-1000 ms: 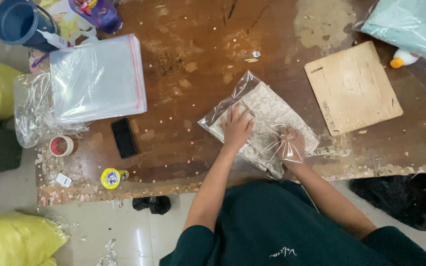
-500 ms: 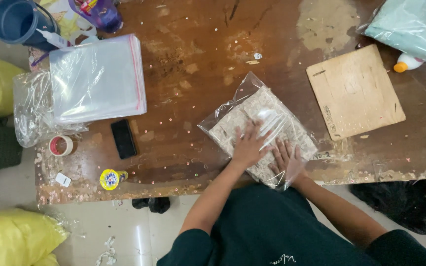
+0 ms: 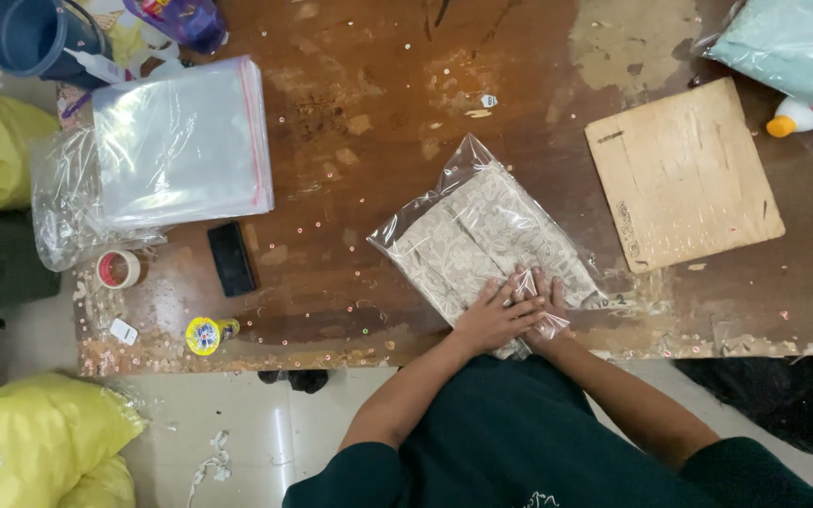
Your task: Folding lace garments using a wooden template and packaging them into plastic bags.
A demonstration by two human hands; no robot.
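Already the folded patterned cloth (image 3: pixel 482 240) sits inside its clear plastic bag (image 3: pixel 468 165), lying slantwise on the wooden table (image 3: pixel 350 113) just in front of me. My left hand (image 3: pixel 491 318) and right hand (image 3: pixel 546 299) press flat, fingers spread, on the bag's near end, clasping nothing. Judging by that, the flap still needs sealing. The stack of empty bags (image 3: pixel 181 141) waits at ten o'clock.

Bagged patterned fabric (image 3: pixel 482 246), flat, seemingly folded

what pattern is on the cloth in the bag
A pale beige cloth with a whitish floral, lace-like pattern; head view shows it.
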